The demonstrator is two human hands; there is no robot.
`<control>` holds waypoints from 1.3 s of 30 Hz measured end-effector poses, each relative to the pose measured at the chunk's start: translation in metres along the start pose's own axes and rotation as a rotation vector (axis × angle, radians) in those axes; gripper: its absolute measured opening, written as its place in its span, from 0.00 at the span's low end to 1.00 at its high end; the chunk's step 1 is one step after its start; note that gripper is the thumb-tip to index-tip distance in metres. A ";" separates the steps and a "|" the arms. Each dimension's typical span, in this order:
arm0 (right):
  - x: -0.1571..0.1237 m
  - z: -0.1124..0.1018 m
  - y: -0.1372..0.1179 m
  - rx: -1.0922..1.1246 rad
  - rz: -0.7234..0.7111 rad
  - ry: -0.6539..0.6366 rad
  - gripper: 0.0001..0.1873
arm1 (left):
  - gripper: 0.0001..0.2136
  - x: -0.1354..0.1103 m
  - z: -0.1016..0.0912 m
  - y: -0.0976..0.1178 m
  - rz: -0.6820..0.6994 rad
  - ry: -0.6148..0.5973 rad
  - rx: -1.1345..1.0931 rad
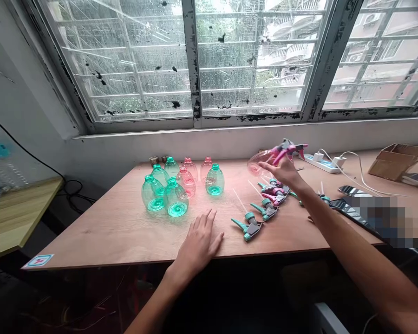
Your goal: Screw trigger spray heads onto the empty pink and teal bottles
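Observation:
My right hand holds a pink spray bottle with its pink trigger head on, tilted on its side above the back of the wooden table. My left hand lies flat and open on the table near the front edge, holding nothing. Left of it stands a cluster of empty bottles: several green bottles in front and pink bottles behind. Several loose trigger spray heads, green and pink with white dip tubes, lie in a row between my hands.
A white power strip with cables lies at the back right. A cardboard box sits at the far right, with a phone and dark flat items near it. A lower wooden bench stands to the left. A window runs behind the table.

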State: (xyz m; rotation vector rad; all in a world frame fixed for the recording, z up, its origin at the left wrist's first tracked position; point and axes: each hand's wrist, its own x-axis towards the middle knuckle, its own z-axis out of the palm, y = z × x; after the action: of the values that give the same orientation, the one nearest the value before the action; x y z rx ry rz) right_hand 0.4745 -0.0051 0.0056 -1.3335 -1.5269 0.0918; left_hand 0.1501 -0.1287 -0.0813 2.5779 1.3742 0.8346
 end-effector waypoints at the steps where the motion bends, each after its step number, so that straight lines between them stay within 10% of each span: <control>1: 0.012 0.007 0.003 -0.090 0.016 -0.038 0.27 | 0.27 0.000 -0.001 0.001 0.008 -0.010 0.016; 11: 0.052 0.083 0.033 -0.476 0.287 -0.218 0.35 | 0.21 0.000 -0.002 -0.002 0.056 -0.056 -0.007; 20: 0.053 0.088 0.035 -0.638 0.353 -0.324 0.52 | 0.21 0.001 -0.006 0.005 0.039 -0.107 0.071; 25: 0.042 0.048 0.009 -0.778 0.330 -0.387 0.57 | 0.21 0.001 -0.007 0.008 0.045 -0.142 0.156; 29: 0.023 0.028 -0.033 -0.812 0.191 -0.527 0.34 | 0.20 0.001 -0.007 0.008 0.050 -0.149 0.179; 39: -0.018 0.119 -0.112 -0.633 -0.131 -0.503 0.49 | 0.16 0.000 -0.005 0.006 0.068 -0.105 0.152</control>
State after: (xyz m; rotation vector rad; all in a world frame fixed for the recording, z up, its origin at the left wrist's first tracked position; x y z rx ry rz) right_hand 0.3104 0.0037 0.0131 -1.7855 -2.1804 -0.1675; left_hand 0.1514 -0.1329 -0.0750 2.7517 1.3773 0.6154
